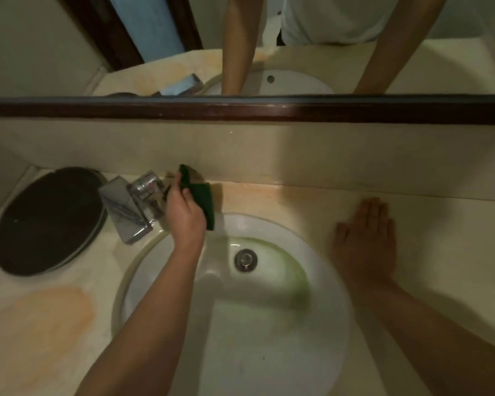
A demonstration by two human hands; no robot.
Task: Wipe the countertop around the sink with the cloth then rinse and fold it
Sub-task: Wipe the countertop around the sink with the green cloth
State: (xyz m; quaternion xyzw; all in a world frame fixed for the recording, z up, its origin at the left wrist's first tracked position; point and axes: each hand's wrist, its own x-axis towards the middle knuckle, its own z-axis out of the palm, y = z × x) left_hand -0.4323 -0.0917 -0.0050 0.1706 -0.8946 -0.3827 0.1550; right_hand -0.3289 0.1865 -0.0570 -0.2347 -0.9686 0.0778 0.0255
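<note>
The left hand [185,212] holds the dark green cloth [202,197] at the back of the sink [323,332], just beside the chrome faucet [143,195]. The fingers [177,178] of this hand are curled and closed on the cloth: the upper ones grip its top edge, and the thumb presses the fabric from the near side. The cloth is bunched at the top, near the low wall behind the counter, and its lower part hangs down over the back rim of the sink. I cannot tell whether the cloth touches the countertop [269,195] or is only held just above it. The right hand [366,241] lies flat on the countertop at the right side of the sink, palm down. Its fingers are straight and close together, pointing toward the wall, and the thumb stands a little apart on the left side; this hand holds nothing. The sink is white and round, with a metal drain [245,260] in the middle and a greenish stain around the drain on its right side. On the countertop at the far left lies a dark round tray [49,221], well apart from both hands. The countertop is beige, with orange marks at the left front and behind the sink. Above the low wall, a mirror [269,38] with a dark frame shows the reflected forearms.
</note>
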